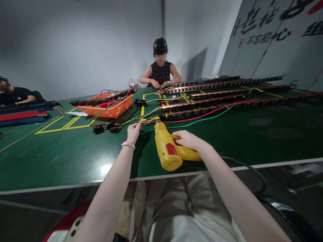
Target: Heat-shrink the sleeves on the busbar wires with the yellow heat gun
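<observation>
My right hand (186, 139) is wrapped round the handle of a yellow heat gun (166, 148) that lies on the green table (63, 158), its nozzle pointing away from me toward a bundle of coloured wires (148, 118). My left hand (133, 131) is closed in a pinch on those wires just left of the nozzle. A bead bracelet sits on my left wrist. The wires run from long black and copper power strips (202, 107) toward black connectors (104, 127) at the left.
An orange basket (111, 107) with parts stands at the middle left. Several long strips stretch to the far right. A person sits at the far side (160, 72); another person is at the left edge (15, 95). The gun's black cord (249, 169) hangs over the near table edge.
</observation>
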A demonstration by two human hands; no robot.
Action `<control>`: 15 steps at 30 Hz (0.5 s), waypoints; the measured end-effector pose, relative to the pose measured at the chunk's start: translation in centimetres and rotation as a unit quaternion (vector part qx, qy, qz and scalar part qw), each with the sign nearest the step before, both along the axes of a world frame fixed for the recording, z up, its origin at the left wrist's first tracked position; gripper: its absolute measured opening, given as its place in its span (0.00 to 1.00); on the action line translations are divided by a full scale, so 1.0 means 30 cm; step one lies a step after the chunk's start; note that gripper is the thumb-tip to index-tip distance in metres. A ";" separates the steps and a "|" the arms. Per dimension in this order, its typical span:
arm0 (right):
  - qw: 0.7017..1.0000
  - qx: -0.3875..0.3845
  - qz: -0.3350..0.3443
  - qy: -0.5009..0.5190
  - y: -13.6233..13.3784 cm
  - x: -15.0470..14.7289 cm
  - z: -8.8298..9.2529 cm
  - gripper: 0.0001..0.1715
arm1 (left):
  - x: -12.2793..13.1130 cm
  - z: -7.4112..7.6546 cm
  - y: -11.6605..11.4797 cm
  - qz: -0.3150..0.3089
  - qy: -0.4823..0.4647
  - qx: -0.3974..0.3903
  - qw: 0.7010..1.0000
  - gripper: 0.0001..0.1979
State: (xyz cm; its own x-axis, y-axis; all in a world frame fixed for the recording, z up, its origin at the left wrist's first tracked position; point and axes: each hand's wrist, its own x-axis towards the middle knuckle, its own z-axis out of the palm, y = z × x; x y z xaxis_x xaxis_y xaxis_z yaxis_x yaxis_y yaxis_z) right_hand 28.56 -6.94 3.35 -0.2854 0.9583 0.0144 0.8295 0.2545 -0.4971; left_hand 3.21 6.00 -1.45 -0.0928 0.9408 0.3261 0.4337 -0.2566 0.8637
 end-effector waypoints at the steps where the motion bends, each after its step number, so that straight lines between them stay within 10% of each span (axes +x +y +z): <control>1: 1.000 -0.001 0.003 0.011 -0.001 0.021 -0.003 0.10 | 0.001 0.000 0.000 0.003 0.001 -0.001 1.000 0.21; 15: 0.998 -0.054 -0.030 0.034 -0.028 0.173 0.011 0.17 | 0.017 0.016 -0.010 0.009 -0.016 -0.001 1.000 0.20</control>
